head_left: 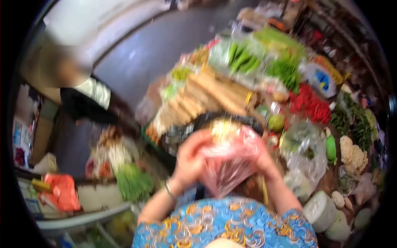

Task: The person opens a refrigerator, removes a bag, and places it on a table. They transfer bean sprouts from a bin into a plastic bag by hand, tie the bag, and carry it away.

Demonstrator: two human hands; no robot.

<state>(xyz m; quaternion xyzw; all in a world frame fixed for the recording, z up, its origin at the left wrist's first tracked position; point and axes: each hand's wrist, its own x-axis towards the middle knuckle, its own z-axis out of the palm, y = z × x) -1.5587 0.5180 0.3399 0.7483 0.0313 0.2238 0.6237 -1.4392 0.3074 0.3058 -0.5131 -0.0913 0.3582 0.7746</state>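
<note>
A thin pink plastic bag (225, 167) hangs in front of my chest, its mouth facing away from me. Pale yellow, stringy-looking food (225, 129) shows at the bag's opening; blur hides its kind. My left hand (192, 155), with a bracelet at the wrist, is closed on the bag's left side. On the opposite side my right hand (261, 155) grips the bag's edge, its fingertips partly hidden by the plastic. Just beyond the bag lies a black plastic bag (178, 134), partly covered by my hands.
Long brown roots or stalks (206, 93) lie ahead, with green peppers (244, 57) behind. Red chillies (310, 103), a clear bag (306, 144) and a cut winter melon (320, 211) are to the right. Leeks (133, 182) lie left. A person (89, 97) stands at far left.
</note>
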